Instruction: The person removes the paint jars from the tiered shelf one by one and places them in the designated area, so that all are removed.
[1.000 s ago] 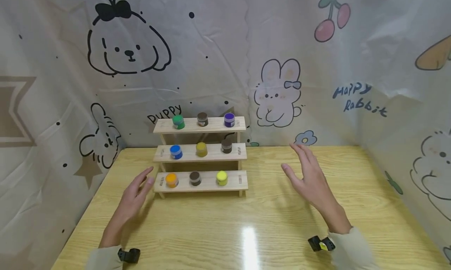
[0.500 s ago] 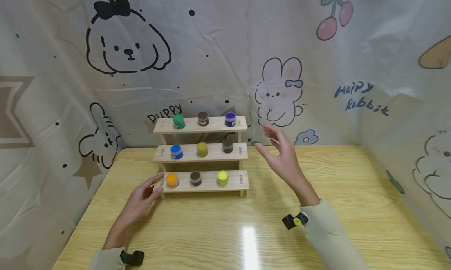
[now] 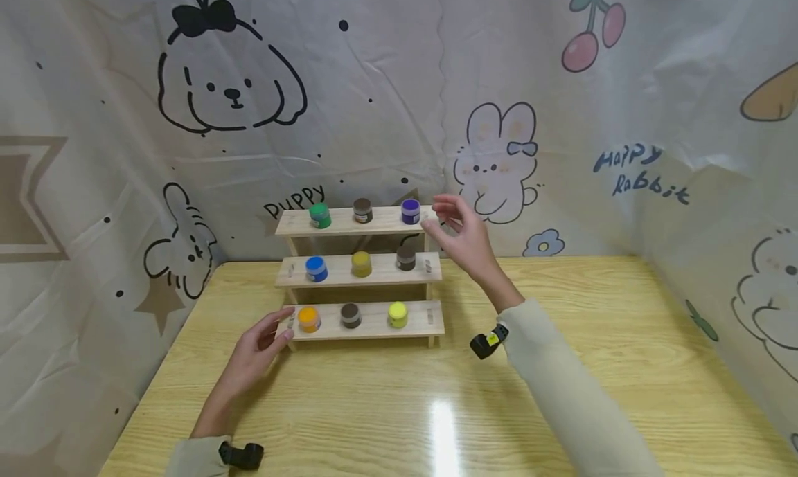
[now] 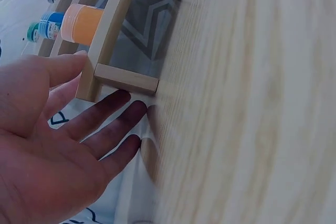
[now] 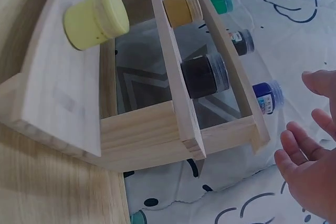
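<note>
A three-tier wooden rack (image 3: 374, 333) carries small lidded jars on each tier. My left hand (image 3: 249, 356) is at the left end of the lowest tier, thumb and index finger around the board's end beside the orange jar (image 3: 308, 318); the left wrist view shows its other fingers (image 4: 113, 124) extended below. At the top tier's right end, my right hand (image 3: 464, 238) holds nothing, fingers loosely bent and thumb apart, just right of the purple jar (image 3: 410, 212). In the right wrist view a gap separates the hand (image 5: 315, 166) from that jar (image 5: 268, 97).
Other jars include green (image 3: 320, 215), blue (image 3: 316, 268) and bright yellow (image 3: 397, 314) ones, with dark ones among them. The rack stands on a light wooden table (image 3: 349, 408), near a printed cloth (image 3: 386, 61) behind it.
My right hand has moved left and away from me, up to the top tier's right end. My left hand has shifted right onto the lowest tier's end. The jars have kept their places.
</note>
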Motion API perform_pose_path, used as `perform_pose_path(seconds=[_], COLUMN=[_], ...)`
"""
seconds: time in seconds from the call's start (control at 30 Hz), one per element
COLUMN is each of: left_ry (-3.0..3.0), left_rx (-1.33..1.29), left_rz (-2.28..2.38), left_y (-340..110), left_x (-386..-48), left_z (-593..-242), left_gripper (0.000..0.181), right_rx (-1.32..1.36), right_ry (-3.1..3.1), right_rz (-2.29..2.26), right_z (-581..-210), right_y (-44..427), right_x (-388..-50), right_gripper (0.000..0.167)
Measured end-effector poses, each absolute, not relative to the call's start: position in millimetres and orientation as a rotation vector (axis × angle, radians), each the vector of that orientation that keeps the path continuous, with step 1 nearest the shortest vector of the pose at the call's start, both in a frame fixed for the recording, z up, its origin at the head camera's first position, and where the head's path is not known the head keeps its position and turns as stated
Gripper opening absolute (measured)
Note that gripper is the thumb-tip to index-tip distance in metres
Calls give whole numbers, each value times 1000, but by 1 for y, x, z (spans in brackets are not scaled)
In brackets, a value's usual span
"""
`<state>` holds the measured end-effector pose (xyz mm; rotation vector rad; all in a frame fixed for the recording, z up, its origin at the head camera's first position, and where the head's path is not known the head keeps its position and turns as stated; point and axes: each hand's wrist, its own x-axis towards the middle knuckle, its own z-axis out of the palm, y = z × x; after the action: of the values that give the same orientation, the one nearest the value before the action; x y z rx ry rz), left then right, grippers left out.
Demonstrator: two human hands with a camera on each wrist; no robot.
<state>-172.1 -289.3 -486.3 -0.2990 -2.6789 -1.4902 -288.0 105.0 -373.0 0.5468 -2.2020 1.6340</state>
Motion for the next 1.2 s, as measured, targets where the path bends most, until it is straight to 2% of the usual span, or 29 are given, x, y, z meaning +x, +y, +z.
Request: perform_pose_path(seconds=[0.4, 0.67, 1.2], left_ry=[-2643, -2654, -2614], left_rx=[-153, -89, -147], left_rz=[-1597, -1648, -1682], left_y=[-286, -288, -288], left_x=[-175, -179, -177], left_z=[-489, -496, -497], left_gripper=[46, 48, 45], right_rx=[571, 503, 486], right_ry=[-2196, -2261, -2228], right_rz=[1726, 1681, 1699], right_z=[-379, -383, -385], right_y=[99, 90, 80], right_x=[-315, -321, -324], right_gripper=[44, 43, 38])
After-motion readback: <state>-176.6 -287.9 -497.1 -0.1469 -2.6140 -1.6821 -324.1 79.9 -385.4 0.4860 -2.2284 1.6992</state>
